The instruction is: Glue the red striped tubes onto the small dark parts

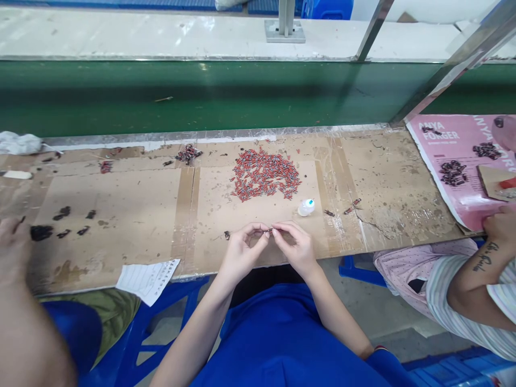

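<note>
Cardboard-covered surface patched with tape, green conveyor belt behind it, white ledge beyond. Slanted metal frame bars at right. Blue plastic stools, grey floor.

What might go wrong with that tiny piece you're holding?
The tiny piece, pinched by the left hand and right hand near the front edge of the cardboard, might slip and drop off. The white bottle beside the right hand might get bumped and roll toward the pile of red pieces.
</note>
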`<state>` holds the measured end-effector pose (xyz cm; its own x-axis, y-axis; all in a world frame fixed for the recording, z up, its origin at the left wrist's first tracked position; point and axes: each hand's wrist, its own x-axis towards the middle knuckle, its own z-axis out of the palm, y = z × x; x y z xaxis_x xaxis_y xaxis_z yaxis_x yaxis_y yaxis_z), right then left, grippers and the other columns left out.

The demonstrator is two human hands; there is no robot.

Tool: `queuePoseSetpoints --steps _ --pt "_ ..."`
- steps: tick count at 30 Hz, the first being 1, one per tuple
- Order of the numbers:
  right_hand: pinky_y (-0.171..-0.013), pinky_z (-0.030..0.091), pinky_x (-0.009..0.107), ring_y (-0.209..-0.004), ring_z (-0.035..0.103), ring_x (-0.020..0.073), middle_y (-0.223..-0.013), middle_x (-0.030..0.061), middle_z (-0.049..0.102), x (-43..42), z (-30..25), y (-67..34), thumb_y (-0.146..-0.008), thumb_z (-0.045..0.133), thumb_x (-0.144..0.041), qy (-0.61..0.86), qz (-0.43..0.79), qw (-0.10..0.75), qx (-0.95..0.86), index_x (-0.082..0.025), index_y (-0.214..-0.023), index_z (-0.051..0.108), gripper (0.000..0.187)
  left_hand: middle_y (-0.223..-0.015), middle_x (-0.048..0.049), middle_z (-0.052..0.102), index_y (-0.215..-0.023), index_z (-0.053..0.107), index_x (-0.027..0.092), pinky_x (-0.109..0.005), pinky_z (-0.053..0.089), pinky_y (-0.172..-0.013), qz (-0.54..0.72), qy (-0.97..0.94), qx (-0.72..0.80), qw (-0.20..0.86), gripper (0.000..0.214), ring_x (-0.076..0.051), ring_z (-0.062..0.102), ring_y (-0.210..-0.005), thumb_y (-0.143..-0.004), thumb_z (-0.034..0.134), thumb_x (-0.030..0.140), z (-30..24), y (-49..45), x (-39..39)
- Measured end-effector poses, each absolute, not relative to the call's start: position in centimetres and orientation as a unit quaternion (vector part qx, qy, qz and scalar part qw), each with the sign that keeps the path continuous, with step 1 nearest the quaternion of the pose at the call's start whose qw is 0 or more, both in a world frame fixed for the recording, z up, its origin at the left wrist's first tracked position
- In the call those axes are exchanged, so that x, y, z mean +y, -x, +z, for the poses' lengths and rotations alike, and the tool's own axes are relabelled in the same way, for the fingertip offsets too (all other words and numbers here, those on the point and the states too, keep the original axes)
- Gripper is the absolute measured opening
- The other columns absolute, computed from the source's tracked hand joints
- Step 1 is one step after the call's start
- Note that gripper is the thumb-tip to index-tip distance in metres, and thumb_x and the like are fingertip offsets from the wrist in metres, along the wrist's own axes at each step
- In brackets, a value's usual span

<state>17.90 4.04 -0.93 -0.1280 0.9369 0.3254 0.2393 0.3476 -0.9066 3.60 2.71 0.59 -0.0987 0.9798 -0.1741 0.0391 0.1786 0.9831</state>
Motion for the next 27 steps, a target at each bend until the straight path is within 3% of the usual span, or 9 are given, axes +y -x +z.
queuePoseSetpoints --steps 7,12,16,20,24,27 --pt "-0.078 0.058 0.038 -0.083 0.07 0.0212 -0.087 0.0064 0.075 3.6 -0.8 -20.6 -0.088 0.058 -0.024 0.491 0.31 0.467 -0.667 -0.023 -0.09 0.073 0.015 -0.085 -0.0074 0.072 -0.08 0.062 0.017 -0.033 0.054 -0.082 0.469 -0.421 0.549 0.548 0.025 -0.019 0.068 -0.082 -0.071 0.067 0.039 -1.4 -6.9 3.1" --pt "-0.08 0.058 0.038 -0.085 0.071 0.0225 -0.092 0.0093 0.075 3.7 -1.4 -24.8 -0.087 0.059 -0.03 0.576 0.289 0.462 -0.61 -0.02 -0.092 0.072 0.017 -0.099 -0.0109 0.073 -0.11 0.051 0.019 -0.041 0.052 -0.094 0.426 -0.488 0.514 0.562 0.038 -0.023 0.069 -0.098 -0.078 0.065 0.035 -0.4 -8.5 3.3" --pt "-0.083 0.057 0.045 -0.085 0.07 0.0246 -0.093 0.0118 0.074 5.1 -1.8 -28.6 -0.087 0.058 -0.036 0.674 0.161 0.455 -0.56 -0.017 -0.095 0.071 0.025 -0.107 -0.0116 0.071 -0.11 0.052 0.02 -0.041 0.05 -0.097 0.43 -0.564 0.567 0.419 0.03 -0.023 0.068 -0.103 -0.085 0.058 0.034 0.8 -5.3 3.3" --pt "-0.095 0.05 0.054 -0.111 0.061 0.0313 -0.117 0.0174 0.067 6.3 -1.4 -29.1 -0.084 0.061 -0.039 0.678 0.048 0.441 -0.586 -0.017 -0.103 0.069 0.03 -0.105 -0.0096 0.071 -0.1 0.062 0.02 -0.042 0.052 -0.088 0.396 -0.585 0.671 0.226 0.022 -0.025 0.066 -0.101 -0.086 0.05 0.033 0.1 1.0 2.9" --pt "-0.095 0.05 0.053 -0.115 0.056 0.0316 -0.124 0.0174 0.061 6.6 -1.5 -26.2 -0.078 0.069 -0.045 0.614 0.122 0.42 -0.657 -0.018 -0.124 0.059 0.054 -0.099 -0.0077 0.072 -0.094 0.066 0.023 -0.043 0.05 -0.088 0.351 -0.614 0.689 0.157 0.023 -0.026 0.065 -0.097 -0.088 0.044 0.029 -1.3 5.6 2.0" --pt "-0.099 0.046 0.054 -0.114 0.054 0.0315 -0.114 0.0148 0.065 7.1 -2.0 -24.1 -0.077 0.07 -0.044 0.579 0.175 0.398 -0.69 -0.02 -0.118 0.06 0.049 -0.096 -0.0068 0.073 -0.09 0.068 0.024 -0.042 0.049 -0.089 0.329 -0.687 0.624 0.175 0.026 -0.025 0.065 -0.096 -0.091 0.044 0.031 -1.7 6.6 1.8"
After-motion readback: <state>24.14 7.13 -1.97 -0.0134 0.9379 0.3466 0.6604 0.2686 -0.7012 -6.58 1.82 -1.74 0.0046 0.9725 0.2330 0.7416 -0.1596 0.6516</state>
